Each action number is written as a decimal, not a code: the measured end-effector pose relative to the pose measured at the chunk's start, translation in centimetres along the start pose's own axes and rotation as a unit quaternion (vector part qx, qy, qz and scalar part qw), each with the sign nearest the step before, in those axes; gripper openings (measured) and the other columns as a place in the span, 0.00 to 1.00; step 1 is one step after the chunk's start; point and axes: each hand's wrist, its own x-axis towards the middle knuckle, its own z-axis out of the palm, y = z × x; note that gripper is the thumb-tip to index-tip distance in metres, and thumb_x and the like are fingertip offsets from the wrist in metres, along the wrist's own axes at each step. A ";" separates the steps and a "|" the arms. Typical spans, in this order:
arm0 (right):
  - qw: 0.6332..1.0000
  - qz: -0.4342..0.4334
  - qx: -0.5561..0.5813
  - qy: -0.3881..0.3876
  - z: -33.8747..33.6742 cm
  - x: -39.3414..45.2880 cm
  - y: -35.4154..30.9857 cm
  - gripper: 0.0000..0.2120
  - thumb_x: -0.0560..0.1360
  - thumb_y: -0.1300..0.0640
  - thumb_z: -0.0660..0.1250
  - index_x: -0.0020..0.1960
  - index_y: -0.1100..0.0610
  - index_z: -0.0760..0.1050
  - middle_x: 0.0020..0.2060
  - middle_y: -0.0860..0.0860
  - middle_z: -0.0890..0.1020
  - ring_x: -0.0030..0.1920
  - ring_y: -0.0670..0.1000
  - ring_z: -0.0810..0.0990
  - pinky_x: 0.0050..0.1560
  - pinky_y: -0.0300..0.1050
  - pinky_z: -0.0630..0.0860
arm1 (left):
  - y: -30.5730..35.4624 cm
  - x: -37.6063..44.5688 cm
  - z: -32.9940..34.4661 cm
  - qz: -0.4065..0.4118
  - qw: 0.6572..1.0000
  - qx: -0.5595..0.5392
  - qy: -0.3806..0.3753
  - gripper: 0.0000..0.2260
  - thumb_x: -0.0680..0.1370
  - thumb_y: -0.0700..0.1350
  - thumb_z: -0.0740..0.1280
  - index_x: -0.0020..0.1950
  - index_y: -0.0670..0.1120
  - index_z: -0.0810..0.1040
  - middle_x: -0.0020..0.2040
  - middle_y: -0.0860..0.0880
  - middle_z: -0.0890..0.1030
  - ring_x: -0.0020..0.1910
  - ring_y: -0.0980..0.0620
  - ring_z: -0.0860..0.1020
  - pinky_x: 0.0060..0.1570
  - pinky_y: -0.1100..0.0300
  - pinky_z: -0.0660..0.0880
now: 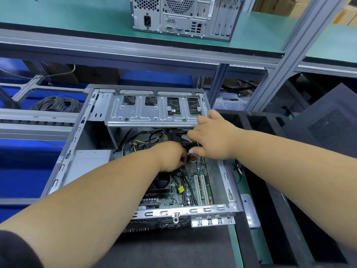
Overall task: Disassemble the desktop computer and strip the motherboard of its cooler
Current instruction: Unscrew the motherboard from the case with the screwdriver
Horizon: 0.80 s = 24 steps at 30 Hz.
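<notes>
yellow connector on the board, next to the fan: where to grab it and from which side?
Pinch the yellow connector by its plastic body, not its black cable, coming straight down from above. It stands on the motherboard with the cooler fan close to its left and slots to its right, so only the top looks free.

I see the open computer case lying on its side; inside it, the motherboard sits right of the cooler, a drive cage behind both.
</notes>
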 end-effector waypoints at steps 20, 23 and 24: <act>0.998 0.028 0.054 0.000 0.0 0.1 -0.5 0.14 0.76 0.49 0.60 0.59 0.52 0.70 0.46 0.46 0.74 0.54 0.51 0.65 0.56 0.52 0.57 | -0.2 0.1 0.4 0.002 1.000 0.003 0.019 0.07 0.76 0.44 0.66 0.52 0.49 0.82 0.55 0.48 0.78 0.49 0.47 0.76 0.44 0.60 0.70; 1.000 0.021 0.007 0.009 -0.1 -0.1 -0.4 0.19 0.80 0.39 0.52 0.55 0.53 0.71 0.41 0.45 0.69 0.53 0.51 0.65 0.57 0.52 0.57 | -0.2 0.1 0.4 0.002 1.000 0.015 0.018 0.08 0.76 0.44 0.65 0.53 0.48 0.81 0.55 0.47 0.77 0.50 0.45 0.76 0.47 0.56 0.74; 1.000 0.019 -0.002 0.006 -0.1 0.0 -0.3 0.20 0.80 0.38 0.51 0.54 0.52 0.72 0.40 0.45 0.70 0.53 0.51 0.66 0.58 0.53 0.58 | -0.2 0.1 0.4 0.002 1.000 0.018 0.018 0.08 0.76 0.44 0.65 0.53 0.48 0.81 0.55 0.47 0.77 0.51 0.45 0.76 0.47 0.56 0.74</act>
